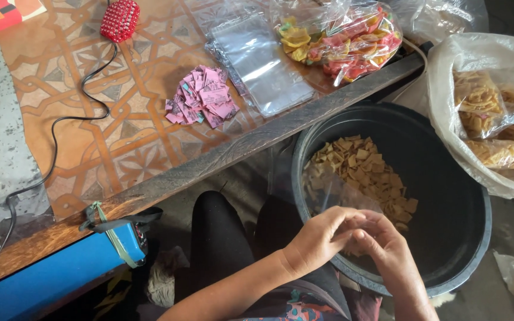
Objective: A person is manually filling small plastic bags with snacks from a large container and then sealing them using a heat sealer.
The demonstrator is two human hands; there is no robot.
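My left hand (pixel 319 238) and my right hand (pixel 388 246) meet at the near rim of a black tub (pixel 447 178), fingers pinched together on a small clear plastic bag (pixel 328 187) that rises from them over the tub. Square yellow-brown crackers (pixel 367 169) lie heaped in the tub's left half. On the patterned table (pixel 90 131) lie a stack of clear empty bags (pixel 263 59) and a pile of small pink paper slips (pixel 203 98). My black-clad legs (pixel 221 238) are under the table edge.
A blue heat sealer (pixel 60 270) sits at the table's near left with a black cord (pixel 55 137). A red beaded pouch (pixel 120 19) lies far back. Bags of colourful snacks (pixel 346 35) and a big white sack of packed crackers (pixel 489 113) stand right.
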